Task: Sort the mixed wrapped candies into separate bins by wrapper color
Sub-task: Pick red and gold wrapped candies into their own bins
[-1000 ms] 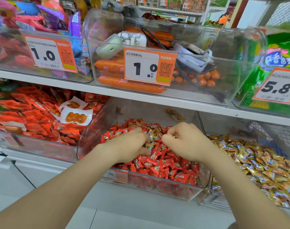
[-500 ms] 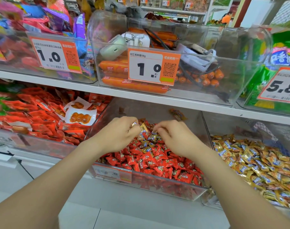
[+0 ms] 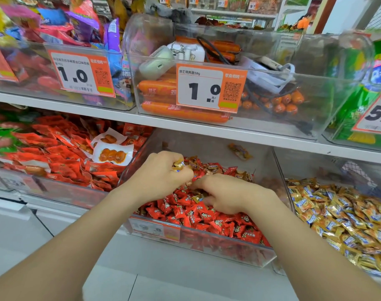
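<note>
Middle bin [image 3: 228,250], clear plastic, lower shelf: mostly red candies [image 3: 207,216], with gold strays [image 3: 243,175] mixed in toward the back. We note both hands working inside it.

Left hand [image 3: 161,177] is clenched round a small clutch of gold-wrapped candies [image 3: 178,165] that peeps out by the thumb. We judge it serves as a holding pouch, so picks pile up and the crossing to the gold bin is made once, not per piece.

Right hand [image 3: 226,192] lies low on the red heap, fingers curled toward a gold piece [image 3: 197,198] at their tips. We cannot tell whether they have closed on it.

Right bin [image 3: 304,164], just beside, holds the gold candies [image 3: 337,213], the likely destination. We judge the sort partly done, since strays remain. The risk we see is the full left fist spilling pieces back into the red.
</note>
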Available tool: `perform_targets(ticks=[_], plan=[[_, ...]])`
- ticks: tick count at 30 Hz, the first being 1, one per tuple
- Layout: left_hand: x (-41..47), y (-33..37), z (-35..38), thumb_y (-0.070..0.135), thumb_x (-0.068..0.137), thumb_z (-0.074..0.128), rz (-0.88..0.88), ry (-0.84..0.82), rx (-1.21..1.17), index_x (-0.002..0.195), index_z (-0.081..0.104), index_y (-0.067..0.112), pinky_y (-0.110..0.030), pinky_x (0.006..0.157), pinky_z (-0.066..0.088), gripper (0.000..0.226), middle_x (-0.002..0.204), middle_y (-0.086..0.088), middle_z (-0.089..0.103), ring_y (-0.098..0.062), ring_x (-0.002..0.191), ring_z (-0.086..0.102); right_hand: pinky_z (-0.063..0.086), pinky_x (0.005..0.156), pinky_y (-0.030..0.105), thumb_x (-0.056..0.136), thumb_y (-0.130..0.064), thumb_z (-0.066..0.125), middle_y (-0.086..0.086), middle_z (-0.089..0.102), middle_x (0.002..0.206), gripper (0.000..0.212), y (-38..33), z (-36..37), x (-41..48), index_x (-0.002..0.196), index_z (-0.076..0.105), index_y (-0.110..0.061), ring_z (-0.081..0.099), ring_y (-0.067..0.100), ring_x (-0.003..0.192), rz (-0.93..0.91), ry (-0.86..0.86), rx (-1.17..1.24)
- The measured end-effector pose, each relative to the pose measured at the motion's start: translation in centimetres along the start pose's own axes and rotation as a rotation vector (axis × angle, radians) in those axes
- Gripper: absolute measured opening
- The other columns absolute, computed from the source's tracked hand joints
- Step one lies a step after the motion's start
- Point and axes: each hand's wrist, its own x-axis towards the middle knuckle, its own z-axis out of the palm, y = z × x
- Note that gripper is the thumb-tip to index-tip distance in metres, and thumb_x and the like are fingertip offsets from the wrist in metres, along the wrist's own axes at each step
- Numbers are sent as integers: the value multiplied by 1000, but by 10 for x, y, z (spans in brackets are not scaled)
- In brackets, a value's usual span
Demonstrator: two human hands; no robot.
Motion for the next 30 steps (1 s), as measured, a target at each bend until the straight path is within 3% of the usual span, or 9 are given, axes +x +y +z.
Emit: perform_targets(ticks=[4,7,9,12,17,20,23,26,30], plan=[[0,7,0,22,84,65,-85,20,-143,59,54,11,-27,44,43,30,64,-12,71,-19,46,55,46,71,35,101,-25,65,-8,63,92,23,3,3,-2,123,62,-28,60,16,83,20,84,74],[-1,9,0,21,87,67,-106,28,-199,60,57,12,-27,43,43,30,65,-14,71,-20,45,57,49,68,38,103,-28,58,-6,66,82,10,6,2,-9,112,62,-30,63,16,74,34,261,203],[1,8,1,21,88,67,-117,20,-257,66,58,9,-29,44,45,27,66,-16,71,-23,46,59,52,64,39,99,-27,55,-5,70,79,18,7,-4,-16,114,63,-34,67,18,70,94,385,345],[4,7,3,22,91,68,-125,30,-297,76,56,7,-32,44,50,24,68,-19,71,-26,48,62,53,69,34,98,-34,54,-4,73,93,18,11,-13,-23,106,69,-29,68,17,81,250,493,475],[8,3,5,28,95,61,-158,20,-218,87,54,-1,-29,42,46,31,63,-16,68,-25,42,56,38,59,30,106,-48,50,8,59,68,52,14,-12,-27,76,58,-7,59,25,69,416,436,413],[8,4,5,27,97,56,-158,-65,-157,90,54,-4,-27,42,43,32,61,-16,62,-19,39,54,53,64,37,103,-57,56,5,73,70,55,14,-8,-24,85,74,-8,64,16,60,370,481,417],[9,7,8,22,98,54,-115,-79,-262,90,54,1,-25,42,35,23,56,-5,54,-17,40,42,55,53,35,107,-39,59,-9,72,73,24,8,-10,-19,108,75,-21,53,12,54,273,447,837],[13,6,10,24,100,56,-51,-63,-287,91,59,6,-25,42,33,20,56,1,55,-14,41,40,34,42,20,108,-32,59,8,57,89,25,-2,-12,-17,115,69,-10,43,11,57,171,306,1429],[16,2,12,20,101,52,-29,-39,-227,99,71,21,-25,43,39,19,66,-2,70,-12,43,49,26,38,18,105,-27,65,11,49,91,23,-10,-12,-9,107,65,-3,40,10,54,226,360,1611]])
